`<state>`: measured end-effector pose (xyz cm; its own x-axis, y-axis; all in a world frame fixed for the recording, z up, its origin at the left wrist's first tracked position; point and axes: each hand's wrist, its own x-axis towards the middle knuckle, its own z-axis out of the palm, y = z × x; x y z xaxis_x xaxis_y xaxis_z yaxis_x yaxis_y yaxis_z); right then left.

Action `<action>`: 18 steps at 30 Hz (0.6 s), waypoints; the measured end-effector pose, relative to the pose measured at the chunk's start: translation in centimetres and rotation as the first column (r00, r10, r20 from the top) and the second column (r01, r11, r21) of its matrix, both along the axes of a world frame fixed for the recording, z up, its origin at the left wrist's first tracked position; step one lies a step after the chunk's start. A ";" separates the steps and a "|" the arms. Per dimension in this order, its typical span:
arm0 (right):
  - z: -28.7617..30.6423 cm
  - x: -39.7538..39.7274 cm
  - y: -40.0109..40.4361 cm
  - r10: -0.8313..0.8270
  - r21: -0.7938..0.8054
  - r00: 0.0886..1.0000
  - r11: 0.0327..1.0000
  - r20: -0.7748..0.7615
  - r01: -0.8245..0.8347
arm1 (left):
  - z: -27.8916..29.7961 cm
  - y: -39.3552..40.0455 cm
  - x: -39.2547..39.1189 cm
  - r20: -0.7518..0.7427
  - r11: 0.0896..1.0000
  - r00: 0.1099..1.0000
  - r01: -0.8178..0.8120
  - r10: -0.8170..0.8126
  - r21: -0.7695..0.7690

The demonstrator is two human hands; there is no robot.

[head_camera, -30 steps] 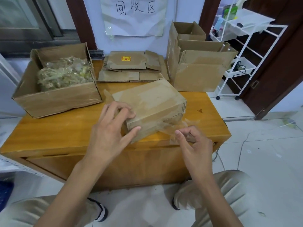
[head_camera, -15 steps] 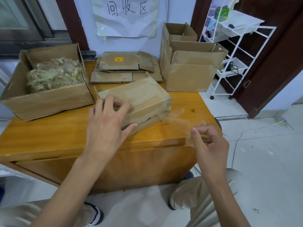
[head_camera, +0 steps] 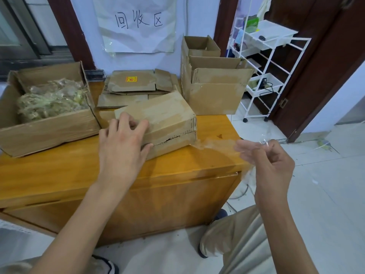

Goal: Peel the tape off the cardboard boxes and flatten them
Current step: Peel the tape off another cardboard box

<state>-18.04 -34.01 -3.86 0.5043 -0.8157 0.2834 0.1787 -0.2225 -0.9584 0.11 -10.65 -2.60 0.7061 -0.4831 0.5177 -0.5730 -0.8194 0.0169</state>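
A closed cardboard box lies tilted on the wooden table, its near seam split open. My left hand grips the box's near left corner, fingers on top and thumb against the front face. A strip of clear tape stretches from the box's lower right corner out past the table edge. My right hand pinches the far end of that tape to the right of the table, above the floor.
A large open box of crumpled tape sits at the left. Flattened boxes are stacked at the back, with two open boxes at the back right. A white wire rack stands on the floor to the right.
My right hand has pulled the tape out to the right, away from the box. The tape has peeled off the front face and now clings only at the box's right corner.
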 end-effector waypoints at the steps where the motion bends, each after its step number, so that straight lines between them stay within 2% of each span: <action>1: -0.1 -0.1 0.0 0.011 0.014 1.000 1.000 -0.007 -0.011 | 0.1 0.0 0.3 -0.015 1.000 1.000 0.010 -0.010 -0.015; 6: -1.2 -0.4 -0.6 -0.005 0.234 1.000 0.972 0.006 0.004 | 0.1 1.0 1.5 -0.073 0.991 0.997 0.026 -0.036 -0.133; 8: -1.3 -0.3 -0.7 0.008 0.241 1.000 0.970 0.019 -0.013 | -0.1 1.7 1.8 -0.105 0.972 0.993 0.029 -0.055 -0.235; 11: -1.4 0.8 -0.5 0.133 0.164 0.990 0.979 -0.050 -0.123 | -0.3 2.5 2.1 -0.265 0.895 0.957 -0.012 -0.119 -0.446; 14: 0.1 2.7 0.1 0.263 0.014 0.929 0.963 -0.261 -0.269 | -0.8 3.0 2.0 -0.318 0.859 0.929 -0.002 -0.187 -0.512; 16: 1.6 4.2 0.7 0.289 -0.128 0.859 0.919 -0.423 -0.372 | -1.0 3.3 2.0 -0.346 0.823 0.912 -0.017 -0.220 -0.568; 18: 2.9 5.8 1.2 0.291 -0.233 0.818 0.863 -0.496 -0.449 | -1.0 3.5 2.0 -0.355 0.795 0.899 -0.012 -0.257 -0.606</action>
